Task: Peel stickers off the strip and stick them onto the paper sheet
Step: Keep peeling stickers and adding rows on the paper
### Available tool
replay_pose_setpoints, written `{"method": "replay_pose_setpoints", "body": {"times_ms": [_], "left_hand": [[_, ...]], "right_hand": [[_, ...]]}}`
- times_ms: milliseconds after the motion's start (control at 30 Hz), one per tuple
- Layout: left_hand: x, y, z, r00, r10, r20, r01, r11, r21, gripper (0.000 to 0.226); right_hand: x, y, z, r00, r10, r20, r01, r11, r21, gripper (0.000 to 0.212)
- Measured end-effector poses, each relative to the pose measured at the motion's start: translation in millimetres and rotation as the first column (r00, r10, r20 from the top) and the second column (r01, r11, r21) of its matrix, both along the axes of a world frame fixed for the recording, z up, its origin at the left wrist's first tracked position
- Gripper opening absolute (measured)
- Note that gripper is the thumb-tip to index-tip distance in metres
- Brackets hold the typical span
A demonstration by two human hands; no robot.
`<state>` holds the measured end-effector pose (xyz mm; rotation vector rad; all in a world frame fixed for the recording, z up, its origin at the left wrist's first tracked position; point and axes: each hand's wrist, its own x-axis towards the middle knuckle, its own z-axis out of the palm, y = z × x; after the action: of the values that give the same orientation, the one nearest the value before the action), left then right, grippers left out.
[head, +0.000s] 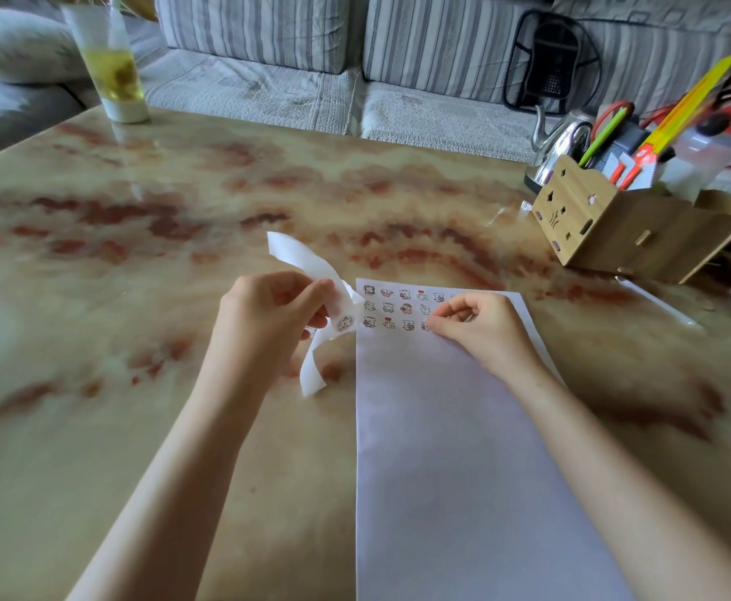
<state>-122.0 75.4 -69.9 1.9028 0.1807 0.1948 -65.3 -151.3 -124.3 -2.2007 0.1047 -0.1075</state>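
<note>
A wooden desk organizer [606, 227] stands at two o'clock and a drink bottle [114, 67] at eleven, both well apart from the hands. The left hand [268, 314] grips the curled sticker strip [311, 262] (one strip sticker [345, 323] shows) beside the paper sheet [463, 448]. Thirteen stuck stickers [388, 307] show in three rows. The right hand [480, 327] pinches the third row's end sticker [426, 326].

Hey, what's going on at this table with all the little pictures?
A person's left hand holds a curled white backing strip with one cartoon sticker showing on it. The right hand pinches a small sticker at the end of the third row on the white paper sheet, flat on the marbled table. Two rows of stickers sit above.
</note>
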Motion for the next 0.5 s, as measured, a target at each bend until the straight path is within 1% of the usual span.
{"method": "replay_pose_setpoints", "body": {"times_ms": [100,233,367,433,500], "left_hand": [[-0.2,0.2,-0.1,1.0,0.0,-0.001,0.0,1.0,-0.001,0.021],[-0.6,0.6,-0.1,1.0,0.001,-0.003,-0.001,1.0,0.008,0.022],[-0.6,1.3,-1.1,1.0,-0.004,-0.001,0.004,1.0,0.01,0.022],[0.0,1.6,-2.5,1.0,-0.005,0.0,0.005,1.0,0.004,0.022],[1.1,1.8,-3.8,1.0,-0.004,0.003,0.004,1.0,-0.008,0.022]], "right_hand": [[1.5,-1.7,0.6,1.0,0.014,-0.005,-0.015,1.0,-0.012,0.023],[4.1,-2.3,-1.1,1.0,0.02,-0.012,-0.021,0.998,-0.062,0.017],[1.8,-0.5,0.9,0.999,0.024,-0.029,-0.026,0.996,-0.082,0.028],[0.9,1.1,0.4,1.0,0.016,-0.027,-0.019,0.992,-0.122,0.025],[0.2,1.4,-0.4,1.0,0.005,-0.022,-0.008,0.989,-0.148,0.015]]}}
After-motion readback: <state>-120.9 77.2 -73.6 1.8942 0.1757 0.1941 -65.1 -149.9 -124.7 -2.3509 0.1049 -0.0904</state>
